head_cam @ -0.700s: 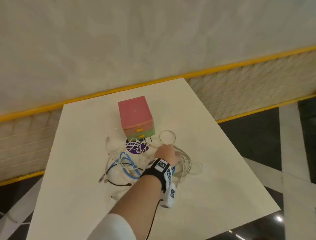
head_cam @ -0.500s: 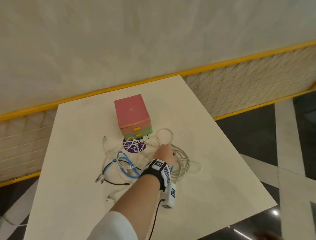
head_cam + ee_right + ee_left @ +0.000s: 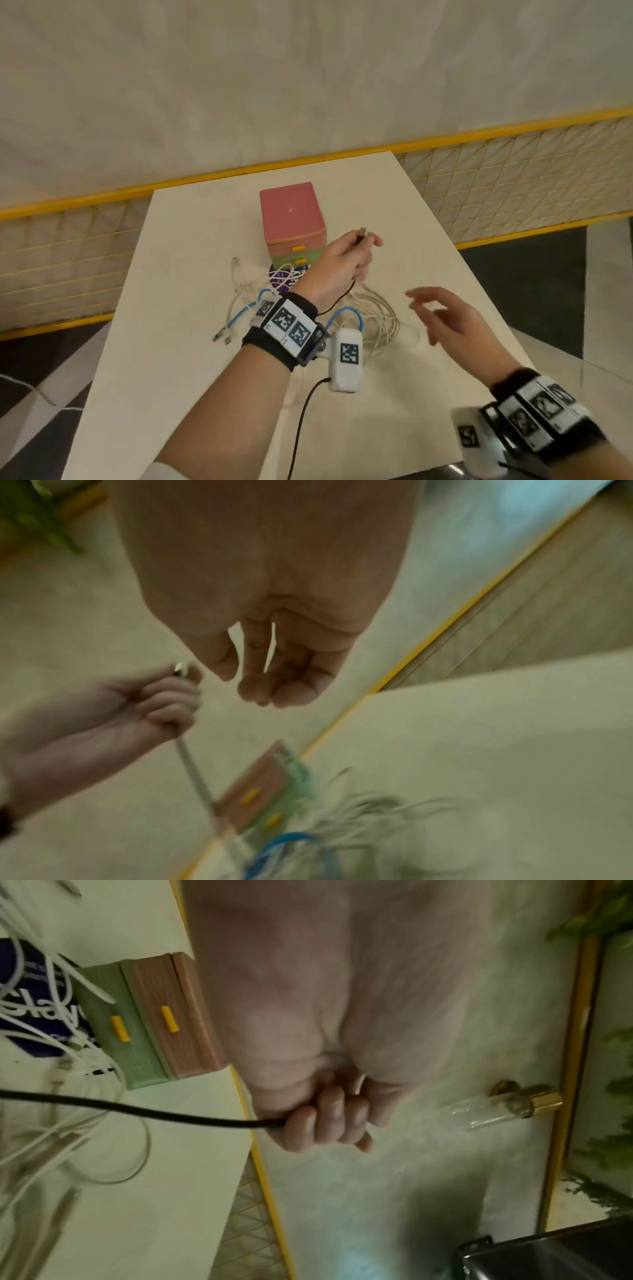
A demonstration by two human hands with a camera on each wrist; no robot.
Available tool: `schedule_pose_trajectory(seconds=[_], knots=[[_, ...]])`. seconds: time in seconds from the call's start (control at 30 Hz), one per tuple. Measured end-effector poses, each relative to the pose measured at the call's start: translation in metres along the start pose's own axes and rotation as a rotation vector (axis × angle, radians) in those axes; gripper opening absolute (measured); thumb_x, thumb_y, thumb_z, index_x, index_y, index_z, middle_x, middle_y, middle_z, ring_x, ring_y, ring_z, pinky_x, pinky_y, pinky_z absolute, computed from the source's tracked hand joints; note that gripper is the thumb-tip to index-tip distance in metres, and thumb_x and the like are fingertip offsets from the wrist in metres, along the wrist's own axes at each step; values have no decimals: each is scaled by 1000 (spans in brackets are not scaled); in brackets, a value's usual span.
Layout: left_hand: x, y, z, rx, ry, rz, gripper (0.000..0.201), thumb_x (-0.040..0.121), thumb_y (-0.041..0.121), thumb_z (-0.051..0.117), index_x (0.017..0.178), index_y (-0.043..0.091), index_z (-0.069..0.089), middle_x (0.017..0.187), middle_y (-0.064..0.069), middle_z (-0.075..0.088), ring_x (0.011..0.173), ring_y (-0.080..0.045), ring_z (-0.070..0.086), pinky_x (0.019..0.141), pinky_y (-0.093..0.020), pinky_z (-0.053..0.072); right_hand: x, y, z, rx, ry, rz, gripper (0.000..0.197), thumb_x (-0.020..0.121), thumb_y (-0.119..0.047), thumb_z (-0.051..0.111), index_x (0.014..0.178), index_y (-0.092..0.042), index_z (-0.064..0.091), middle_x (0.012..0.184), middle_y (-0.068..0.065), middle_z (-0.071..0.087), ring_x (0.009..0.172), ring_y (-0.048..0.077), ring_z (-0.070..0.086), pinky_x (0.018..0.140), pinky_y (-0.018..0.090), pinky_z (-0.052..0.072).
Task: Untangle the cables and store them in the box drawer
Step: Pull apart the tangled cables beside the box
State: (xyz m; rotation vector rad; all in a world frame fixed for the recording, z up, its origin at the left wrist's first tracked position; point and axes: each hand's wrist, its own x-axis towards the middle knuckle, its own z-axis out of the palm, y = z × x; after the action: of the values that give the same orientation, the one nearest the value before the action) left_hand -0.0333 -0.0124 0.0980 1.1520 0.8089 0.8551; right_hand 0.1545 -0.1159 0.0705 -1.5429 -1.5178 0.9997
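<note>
black cable up, the rest in a heap

left hand (image 3: 342, 262) had its grip curled around the black cable (image 3: 137, 1111), plug end poking out above the box (image 3: 291, 219). right hand (image 3: 445, 318) hung loose, holding nothing. other cables (image 3: 373, 315) lay tangled on the tabletop (image 3: 191, 342), just before the drawers.

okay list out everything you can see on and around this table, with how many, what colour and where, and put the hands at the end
table: one, cream, centre of the head view.
drawer box: one, pink top, pink and green drawers with yellow handles, far middle of the table, both drawers shut.
black cable: one, black, plug end raised, rest trailing to the pile.
white cables: several tangled, count unclear, in front of the box.
blue cable: at least one, in the pile.
purple disc: one, under the cables by the box.
left hand: grips the black cable, raised before the box.
right hand: fingers relaxed, holds nothing, above the table.
</note>
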Motion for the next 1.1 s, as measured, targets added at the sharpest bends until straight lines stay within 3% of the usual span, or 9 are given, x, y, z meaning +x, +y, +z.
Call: schedule_pose_trajectory(seconds=[0.1,0.27,0.43,0.57,0.63,0.7,0.83,1.0,1.1], knots=[[-14,25,-3,-102,-47,53,24,105,15,34,90,8,52,62,4,27,53,-9,25,53,-19,28,38,-44,51,235,-272,-128,30,94,-11,55,123,-19,50,104,-14,65,61,15,63,60,21,51],[-41,72,-36,-72,111,236,23,105,20,33,89,15,49,57,8,27,48,-7,21,46,-22,19,68,-36,115,99,-515,-107,25,102,-18,37,93,-7,57,81,3,61,67,8,60,66,22,54],[-78,103,-86,212,386,351,19,101,21,47,88,17,60,51,14,30,42,-6,21,41,-18,20,73,-1,118,-57,-434,-56,29,102,-18,35,75,-15,47,67,-3,55,58,-1,54,63,15,45],[-85,66,-83,828,198,67,24,98,30,54,121,25,62,70,25,58,59,5,48,57,-8,35,84,-18,111,-74,-348,-142,30,101,-22,37,75,-14,47,68,4,55,64,12,60,67,21,48],[-80,37,-79,999,93,-154,38,98,44,47,132,28,53,95,11,65,78,-4,56,77,-21,49,87,-32,111,-65,-342,-219,30,101,-21,39,73,-18,48,67,1,52,65,17,58,68,28,50],[-75,18,-78,1035,74,-242,35,98,47,44,119,20,55,84,0,62,71,-15,56,78,-40,53,88,-43,109,-36,-337,-266,29,100,-19,40,74,-18,52,68,-3,51,65,13,54,67,25,50],[-73,35,-87,965,290,-25,25,100,40,44,91,19,53,67,0,52,54,-12,43,53,-27,36,89,-36,106,-70,-339,-258,26,101,-24,38,83,-12,53,68,0,55,64,20,59,68,31,51],[-77,59,-112,928,724,236,18,101,31,47,99,15,56,61,3,51,61,-20,51,63,-34,40,81,-20,107,-136,-359,-168,28,101,-21,35,80,-14,51,62,-1,58,62,22,63,71,43,55],[-84,46,-102,1047,471,190,30,100,36,45,130,35,50,59,4,51,54,-17,52,57,-34,44,76,-35,107,-138,-370,-223,27,101,-21,38,79,-16,52,64,-8,52,57,13,56,68,37,53]])
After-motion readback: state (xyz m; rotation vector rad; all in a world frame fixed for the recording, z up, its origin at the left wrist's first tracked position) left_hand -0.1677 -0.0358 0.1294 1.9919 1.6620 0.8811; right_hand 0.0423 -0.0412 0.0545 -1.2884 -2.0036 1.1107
